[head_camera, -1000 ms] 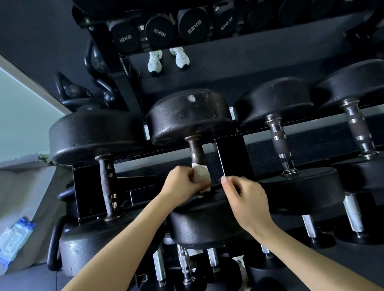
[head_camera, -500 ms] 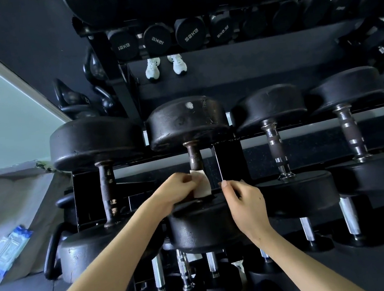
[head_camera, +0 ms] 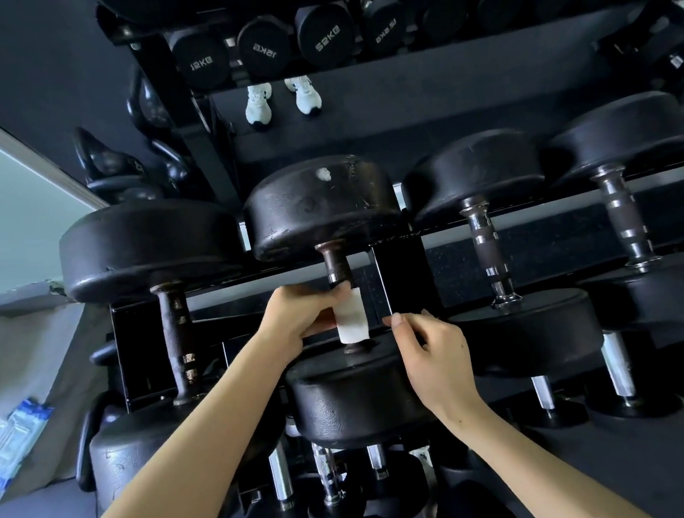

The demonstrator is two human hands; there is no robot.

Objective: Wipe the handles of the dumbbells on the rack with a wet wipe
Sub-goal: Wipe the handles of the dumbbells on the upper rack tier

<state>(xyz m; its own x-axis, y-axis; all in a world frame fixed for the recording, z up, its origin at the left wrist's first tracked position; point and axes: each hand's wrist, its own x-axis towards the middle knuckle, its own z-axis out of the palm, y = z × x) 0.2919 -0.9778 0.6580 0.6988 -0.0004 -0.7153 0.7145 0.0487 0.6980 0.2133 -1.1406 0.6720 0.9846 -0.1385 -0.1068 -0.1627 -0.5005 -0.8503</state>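
The lower stretch of the handle of the second dumbbell from the left is hidden: the wet wipe is wrapped round it and the left hand covers the rest. Only the upper, brown, worn-looking part of the handle shows, plus a small stub below the wipe where it meets the near head. How far the wipe goes round the back cannot be seen.

The left hand is closed round the wipe and the handle, thumb and fingers pinching the white fold against the bar. The wipe is a narrow white strip, upright, slightly creased.

The right hand sits just beside the wipe on the right, fingers loosely curled, index tip near the wipe's lower edge; whether it touches is not clear. It holds nothing visible.

The rack is black; the neighbouring dumbbell has a chrome-banded handle. The lower tier is dark and partly cut off. A blue wipe packet lies at far left, blurred.
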